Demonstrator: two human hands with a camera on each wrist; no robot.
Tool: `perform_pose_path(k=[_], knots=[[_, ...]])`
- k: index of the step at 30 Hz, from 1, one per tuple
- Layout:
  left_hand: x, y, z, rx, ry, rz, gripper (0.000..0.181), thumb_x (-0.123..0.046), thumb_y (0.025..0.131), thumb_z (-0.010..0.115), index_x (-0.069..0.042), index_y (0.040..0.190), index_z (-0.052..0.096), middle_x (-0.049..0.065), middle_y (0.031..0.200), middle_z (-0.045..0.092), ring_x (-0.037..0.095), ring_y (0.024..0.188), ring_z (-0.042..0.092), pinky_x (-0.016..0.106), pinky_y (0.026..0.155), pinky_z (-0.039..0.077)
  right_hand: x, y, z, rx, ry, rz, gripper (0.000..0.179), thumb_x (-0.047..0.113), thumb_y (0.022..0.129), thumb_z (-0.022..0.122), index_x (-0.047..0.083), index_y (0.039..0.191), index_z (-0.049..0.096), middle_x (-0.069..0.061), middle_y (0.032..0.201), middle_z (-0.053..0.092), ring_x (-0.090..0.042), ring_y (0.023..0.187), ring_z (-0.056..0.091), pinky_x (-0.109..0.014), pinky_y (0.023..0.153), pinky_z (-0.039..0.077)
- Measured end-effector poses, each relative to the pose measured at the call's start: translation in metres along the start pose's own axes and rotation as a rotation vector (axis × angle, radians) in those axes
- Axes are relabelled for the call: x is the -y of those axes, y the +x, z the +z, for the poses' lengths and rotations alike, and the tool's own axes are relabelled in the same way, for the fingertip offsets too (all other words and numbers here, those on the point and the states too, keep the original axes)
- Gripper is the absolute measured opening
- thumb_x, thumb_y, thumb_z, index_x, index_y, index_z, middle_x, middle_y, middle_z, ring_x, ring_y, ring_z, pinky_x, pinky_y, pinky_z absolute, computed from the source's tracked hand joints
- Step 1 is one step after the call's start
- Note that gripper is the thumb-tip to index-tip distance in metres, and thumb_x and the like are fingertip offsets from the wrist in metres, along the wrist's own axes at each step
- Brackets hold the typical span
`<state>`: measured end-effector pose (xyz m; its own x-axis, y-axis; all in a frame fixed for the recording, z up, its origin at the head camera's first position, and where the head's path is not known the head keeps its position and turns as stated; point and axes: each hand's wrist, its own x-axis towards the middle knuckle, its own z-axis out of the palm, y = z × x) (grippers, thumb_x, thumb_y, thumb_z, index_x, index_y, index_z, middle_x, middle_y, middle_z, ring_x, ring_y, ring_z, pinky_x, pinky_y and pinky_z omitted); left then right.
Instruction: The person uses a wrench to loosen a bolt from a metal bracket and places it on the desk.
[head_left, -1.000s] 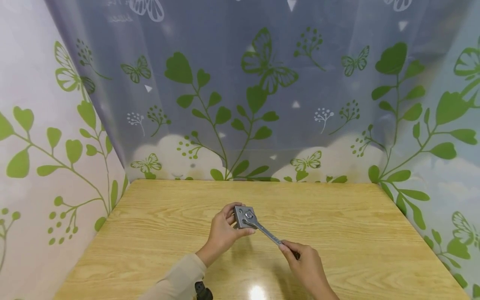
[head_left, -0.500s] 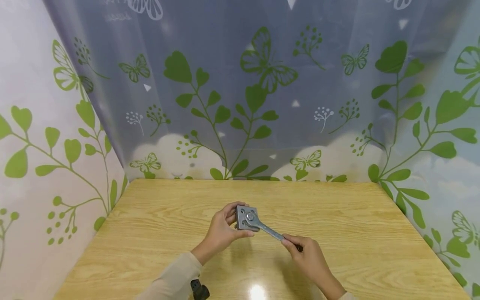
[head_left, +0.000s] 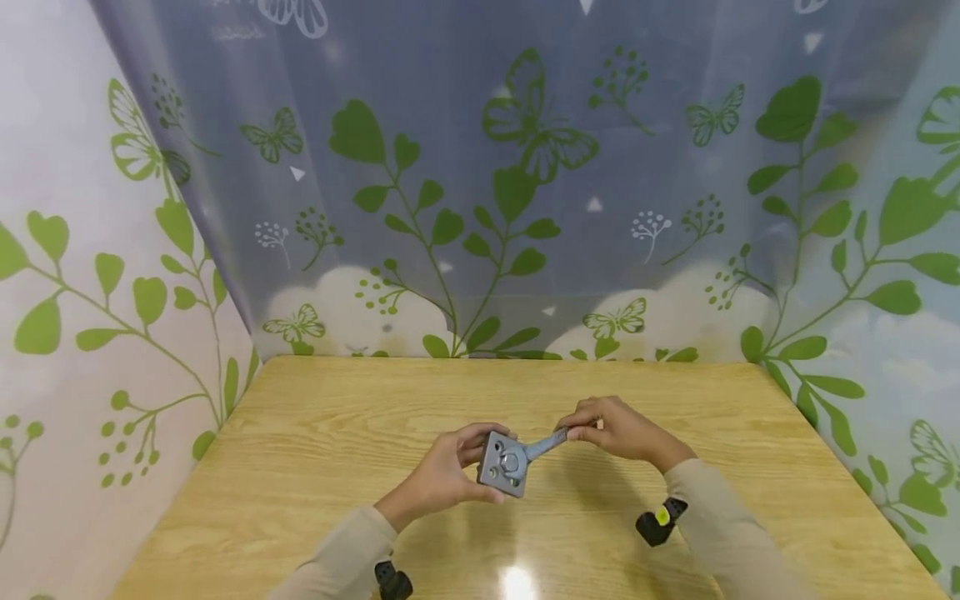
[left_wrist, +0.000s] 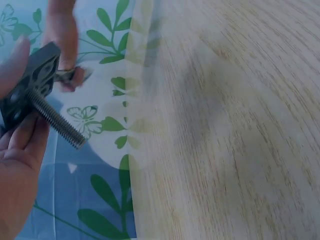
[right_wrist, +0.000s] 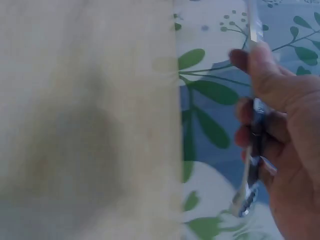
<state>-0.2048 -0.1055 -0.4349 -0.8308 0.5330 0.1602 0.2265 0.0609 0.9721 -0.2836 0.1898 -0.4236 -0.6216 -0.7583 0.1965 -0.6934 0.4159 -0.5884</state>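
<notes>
My left hand (head_left: 435,477) holds a small square metal plate (head_left: 488,461) with holes, fingers behind its upper edge and thumb along the bottom. A hex bolt (head_left: 510,462) runs through the plate's middle. Its long threaded shank (left_wrist: 59,120) juts from the back in the left wrist view. One end of a steel wrench (head_left: 546,446) sits at the bolt head, and its handle slants up to the right. My right hand (head_left: 618,429) grips that handle near the far end. In the right wrist view the wrench's other end (right_wrist: 244,202) shows below the curled fingers.
All this is held above a light wood-grain table (head_left: 337,408). Curtains (head_left: 420,217) printed with leaves and butterflies hang behind the table and along both sides. A black strap-on device (head_left: 656,525) is worn at the right wrist, and a similar one (head_left: 393,581) at the left.
My right hand has swung the wrench handle from pointing down-right to up-right, moving away toward the table's back. The plate has shifted slightly right and lower, tilting in my left hand.
</notes>
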Motion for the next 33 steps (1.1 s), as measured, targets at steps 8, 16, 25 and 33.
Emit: perform_pose_path(k=[8,16,25,33], knots=[[0.003,-0.001,0.004,0.137,0.016,0.004,0.075,0.006,0.066,0.083,-0.006,0.132,0.052,0.01,0.128,0.061,0.014,0.115,0.061,0.03,0.1,0.048,0.025,0.04,-0.038,0.171,-0.244,-0.068,0.017,0.027,0.085,0.069,0.02,0.099,0.077,0.015,0.083,0.066,-0.001,0.071,0.05,-0.023,0.065,0.038],[0.007,0.001,0.007,0.151,0.003,-0.003,0.075,0.008,0.064,0.083,-0.005,0.132,0.052,0.012,0.126,0.062,0.013,0.112,0.063,0.025,0.097,0.049,0.033,0.046,-0.042,0.215,-0.264,-0.052,0.015,0.024,0.084,0.071,0.017,0.096,0.077,0.012,0.084,0.069,0.0,0.072,0.056,-0.023,0.066,0.047],[0.017,0.0,0.009,0.112,0.01,-0.022,0.075,0.003,0.065,0.084,-0.001,0.132,0.051,0.013,0.129,0.06,0.017,0.115,0.061,0.03,0.103,0.046,0.013,0.027,-0.037,0.208,-0.21,0.052,0.017,0.028,0.086,0.069,0.015,0.095,0.075,0.009,0.09,0.071,-0.003,0.079,0.064,-0.032,0.078,0.052],[0.026,-0.003,0.003,-0.031,-0.019,-0.058,0.076,-0.002,0.065,0.085,0.002,0.132,0.049,0.02,0.131,0.057,0.028,0.119,0.058,0.031,0.098,0.049,-0.012,-0.011,-0.034,0.068,-0.091,0.218,0.021,0.03,0.091,0.065,0.013,0.098,0.074,0.005,0.087,0.07,-0.004,0.064,0.055,-0.023,0.056,0.047]])
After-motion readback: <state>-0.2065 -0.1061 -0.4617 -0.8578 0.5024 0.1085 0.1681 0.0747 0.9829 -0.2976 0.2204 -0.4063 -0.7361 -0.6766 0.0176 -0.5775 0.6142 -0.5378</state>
